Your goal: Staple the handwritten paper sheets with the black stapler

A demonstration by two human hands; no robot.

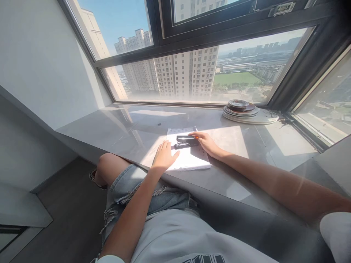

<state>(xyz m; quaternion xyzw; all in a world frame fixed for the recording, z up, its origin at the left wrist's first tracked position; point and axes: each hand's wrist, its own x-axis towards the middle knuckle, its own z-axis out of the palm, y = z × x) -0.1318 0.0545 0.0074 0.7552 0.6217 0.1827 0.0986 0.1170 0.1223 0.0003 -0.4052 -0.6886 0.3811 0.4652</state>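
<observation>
Okay, where's the black stapler [186, 145]?
On the paper sheets [189, 160], upper half, lying across them. Sheets sit flat on the windowsill [104, 128], near its front edge.

Hands?
Right hand [207, 143] has its fingers curled over the stapler's right end, gripping it. Left hand [164, 155] is palm down at the sheets' left edge, fingers together, thumb out to the side, pinching nothing. Fingertips just beside the stapler's other end.

Tips for handling it?
I'd let the left palm bear lightly on the sheets so they don't skate on that smooth ledge. Fingertips clear of the gap between the stapler's two long parts. Grip it firmly at the right end, turn it from the wrist, no dragging: top sheet could crease.

What can't you see?
Right thumb, mostly behind the stapler. Can't tell how hard either hand presses. Glare washes out the page; faint marks, unreadable. Sheet count unclear. Orange-red spot by the right fingertips: can't tell what it is. Small dark block [159, 124] farther back: too small to identify. Plates [241, 109] by the window [175, 76] are well apart from all this.
</observation>
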